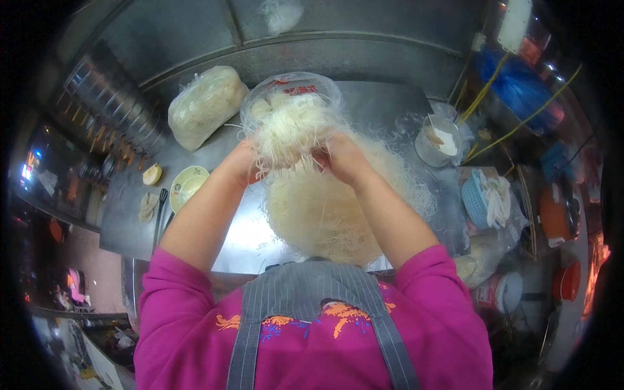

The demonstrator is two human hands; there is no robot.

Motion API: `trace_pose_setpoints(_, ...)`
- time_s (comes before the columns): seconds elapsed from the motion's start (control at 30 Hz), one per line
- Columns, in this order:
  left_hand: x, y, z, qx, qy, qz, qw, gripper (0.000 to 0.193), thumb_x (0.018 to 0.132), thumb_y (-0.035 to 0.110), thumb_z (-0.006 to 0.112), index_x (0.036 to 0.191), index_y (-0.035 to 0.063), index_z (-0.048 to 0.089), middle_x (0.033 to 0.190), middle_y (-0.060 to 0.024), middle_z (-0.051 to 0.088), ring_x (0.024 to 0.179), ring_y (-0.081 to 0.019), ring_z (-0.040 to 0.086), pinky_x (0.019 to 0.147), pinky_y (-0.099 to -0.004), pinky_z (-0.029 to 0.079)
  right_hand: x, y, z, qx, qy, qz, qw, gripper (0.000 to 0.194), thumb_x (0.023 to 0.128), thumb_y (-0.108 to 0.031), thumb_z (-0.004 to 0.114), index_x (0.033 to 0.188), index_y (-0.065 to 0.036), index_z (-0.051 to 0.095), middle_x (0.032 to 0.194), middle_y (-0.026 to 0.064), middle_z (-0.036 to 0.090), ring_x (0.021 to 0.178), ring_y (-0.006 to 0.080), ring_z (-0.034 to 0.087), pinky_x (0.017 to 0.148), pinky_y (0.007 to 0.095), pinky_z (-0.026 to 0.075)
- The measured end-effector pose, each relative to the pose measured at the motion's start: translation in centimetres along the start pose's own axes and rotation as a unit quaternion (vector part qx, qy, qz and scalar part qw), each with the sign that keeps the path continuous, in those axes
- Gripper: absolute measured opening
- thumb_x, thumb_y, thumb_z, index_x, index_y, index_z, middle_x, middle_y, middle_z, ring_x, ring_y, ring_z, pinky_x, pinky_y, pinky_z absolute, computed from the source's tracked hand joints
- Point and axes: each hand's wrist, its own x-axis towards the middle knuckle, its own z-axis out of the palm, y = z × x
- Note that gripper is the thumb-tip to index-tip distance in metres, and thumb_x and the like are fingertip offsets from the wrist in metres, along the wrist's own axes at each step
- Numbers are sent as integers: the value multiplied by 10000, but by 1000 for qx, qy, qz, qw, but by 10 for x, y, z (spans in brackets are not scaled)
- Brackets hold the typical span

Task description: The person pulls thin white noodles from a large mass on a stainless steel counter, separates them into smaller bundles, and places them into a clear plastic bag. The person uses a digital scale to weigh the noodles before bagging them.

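Note:
My left hand [247, 161] and my right hand [342, 155] hold a bundle of thin pale noodles [292, 129] between them, with loose strands hanging off it. My fingers are partly hidden by the strands. Beneath and to the right, a wide heap of the same fine noodles [321, 209] lies on the steel worktop [243, 243]. Just past the bundle is a round clear plastic container [317, 80] with red writing, and rounded pale pieces [265, 105] show in it.
At the back left lies a full plastic bag [207, 107]. A bowl [190, 185], a dark slotted utensil [161, 204] and a pale cut piece of food [152, 174] are by my left forearm. To the right stand a tub with white powder [438, 141] and a blue basket [474, 199].

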Motion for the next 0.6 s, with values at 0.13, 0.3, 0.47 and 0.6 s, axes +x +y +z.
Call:
trace_pose_setpoints(0.13, 6, 0, 2, 61, 53, 29, 996, 307, 846, 136, 601, 1137, 45, 563, 966, -51, 634, 807, -141, 612, 623, -255, 477, -11, 25, 15, -110, 23, -8, 994, 248, 902, -246, 497, 991, -23, 560, 751, 48, 585, 624, 132, 526, 582, 272, 431)
trace_pose_setpoints(0.3, 2, 11, -1, 332, 182, 107, 919, 401, 763, 210, 696, 1098, 37, 558, 1009, -73, 629, 894, -183, 601, 750, -300, 472, -21, 12, 23, -420, 0, -113, 901, 217, 881, -250, 513, 918, -44, 570, 731, 146, 590, 673, 303, 560, 651, 393, 443)
trace_pose_setpoints(0.47, -5, 38, -3, 622, 105, 92, 771, 437, 693, 147, 730, 1062, 16, 537, 935, -158, 636, 836, -239, 618, 746, -331, 470, -19, -60, 12, -573, -71, -241, 780, 165, 843, -198, 534, 858, -43, 588, 825, 184, 612, 768, 365, 574, 659, 432, 450)
trace_pose_setpoints(0.6, -18, 40, 3, 667, -176, -45, 723, 426, 678, 137, 718, 1071, 49, 578, 988, -132, 640, 916, -252, 600, 811, -350, 449, -5, -108, -5, -419, 3, -320, 850, 224, 842, -259, 591, 912, -50, 627, 759, 135, 613, 670, 254, 565, 634, 347, 450)
